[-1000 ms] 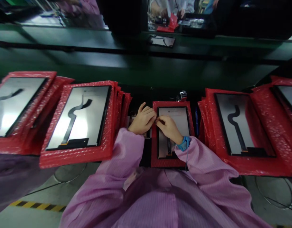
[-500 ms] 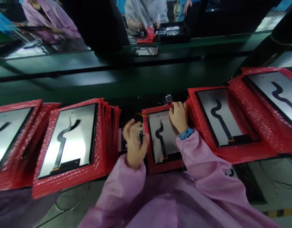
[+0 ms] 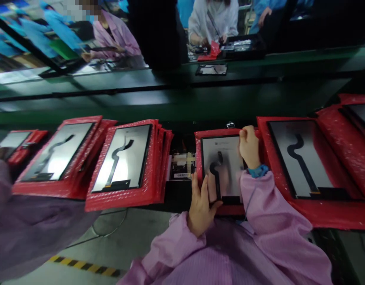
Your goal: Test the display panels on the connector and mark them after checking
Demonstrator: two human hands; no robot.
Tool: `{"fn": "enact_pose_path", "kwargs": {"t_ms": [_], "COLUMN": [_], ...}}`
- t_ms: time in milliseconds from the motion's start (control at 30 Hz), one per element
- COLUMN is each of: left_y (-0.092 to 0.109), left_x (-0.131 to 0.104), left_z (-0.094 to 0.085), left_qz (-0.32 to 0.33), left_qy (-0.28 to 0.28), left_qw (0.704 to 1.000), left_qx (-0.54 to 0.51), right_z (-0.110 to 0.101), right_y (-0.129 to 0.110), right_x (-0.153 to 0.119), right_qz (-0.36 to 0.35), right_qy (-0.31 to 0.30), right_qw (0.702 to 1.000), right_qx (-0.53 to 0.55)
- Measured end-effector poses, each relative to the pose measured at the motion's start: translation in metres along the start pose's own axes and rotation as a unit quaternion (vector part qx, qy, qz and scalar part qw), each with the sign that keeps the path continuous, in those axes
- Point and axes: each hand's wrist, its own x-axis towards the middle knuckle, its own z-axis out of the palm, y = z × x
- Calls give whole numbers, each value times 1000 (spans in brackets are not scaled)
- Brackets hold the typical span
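A display panel (image 3: 229,158) with a dark curved flex cable (image 3: 215,174) lies face down on a red bubble-wrap sleeve (image 3: 199,152) in front of me. My left hand (image 3: 200,204) rests at the panel's lower left edge, its fingers apart and pointing up along the border. At the panel's upper right edge is my right hand (image 3: 250,147), its fingers curled and pressed onto the edge. Left of the panel lies an open device part (image 3: 181,165) with a label, partly tucked beside the red sleeve.
Stacks of red sleeves with panels stand left (image 3: 121,158), farther left (image 3: 59,152) and right (image 3: 301,158). Behind runs a green conveyor ledge (image 3: 111,95) bearing a small panel (image 3: 211,70). Across it, people work. A person's sleeve (image 3: 1,178) shows at far left.
The view has swung left, so things sit farther right. My left hand has come down from above the device part to the panel's lower left edge. My right hand's fingers have curled at the edge.
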Motion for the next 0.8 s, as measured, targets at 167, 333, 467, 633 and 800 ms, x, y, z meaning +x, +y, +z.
{"fn": "enact_pose_path", "kwargs": {"t_ms": [167,333,467,633,800], "left_y": [1,6,5,-28,-78], "left_x": [5,16,22,37,60], "left_z": [-6,-40,-88,-180,-266], "left_qz": [-70,-171,-192,-254,-293], "left_qy": [120,69,70,229,377], "left_qw": [969,895,899,855,831], "left_qx": [-204,-407,-387,-389,-285], "right_z": [-18,-14,-1,14,23], "right_y": [-20,-35,-41,-34,-23], "right_x": [-12,-21,-26,-28,-21], "right_qz": [-14,50,46,-55,-122], "right_qy": [68,123,74,28,103], "right_qw": [958,905,899,963,987], "right_qx": [278,404,428,262,13]}}
